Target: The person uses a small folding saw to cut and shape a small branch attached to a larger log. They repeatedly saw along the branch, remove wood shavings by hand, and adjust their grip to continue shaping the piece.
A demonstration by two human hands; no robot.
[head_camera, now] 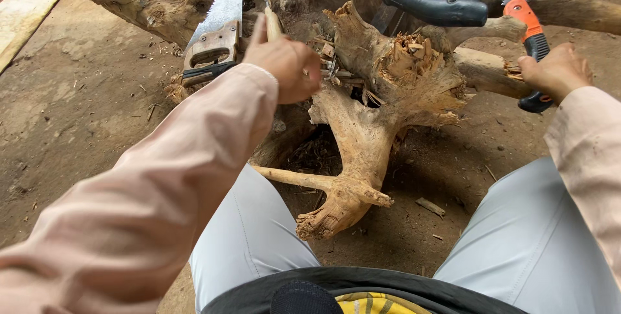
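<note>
A gnarled tree root (362,126) lies on the dirt between my knees, its top hacked into pale splinters. My left hand (284,62) is closed around a wooden-handled tool (272,24) held above the root's left side; the tool's working end is hidden behind other things. My right hand (555,71) grips the orange-and-black handle of a pruning saw (527,23), whose blade points up and away at the right edge of the root.
A handsaw with a wooden handle (217,36) leans on the root at the left. A black-handled blade (433,7) rests across the top. Thick branches (149,10) spread behind. A pale plank (29,7) lies far left. Wood chips litter the dirt.
</note>
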